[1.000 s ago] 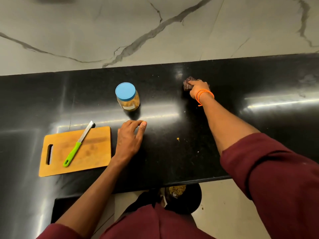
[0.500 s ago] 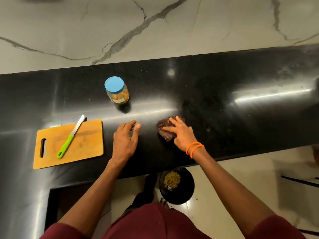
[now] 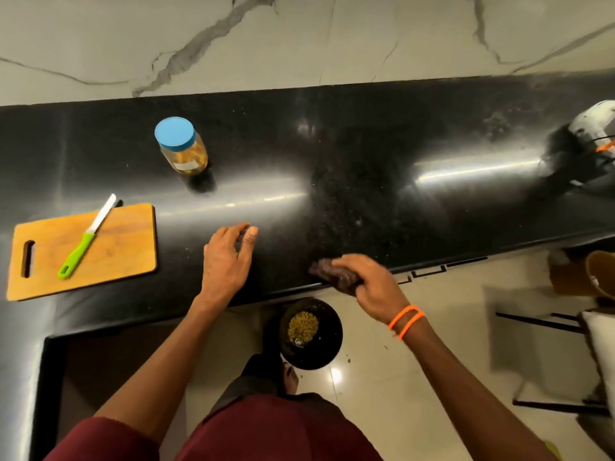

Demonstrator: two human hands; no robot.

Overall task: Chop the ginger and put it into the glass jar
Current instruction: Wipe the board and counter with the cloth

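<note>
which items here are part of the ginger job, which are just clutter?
Job: glass jar, blue lid on; cutting board; knife on it.
Other: dark cloth gripped by right hand; black bin on floor.

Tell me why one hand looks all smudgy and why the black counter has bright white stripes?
In the head view, the right hand and the dark cloth it grips are smeared by motion blur, while the left hand looks sharp. The stripes on the counter are glare from lights bouncing off its shiny surface. The wide lens also bends the counter's edges.
</note>
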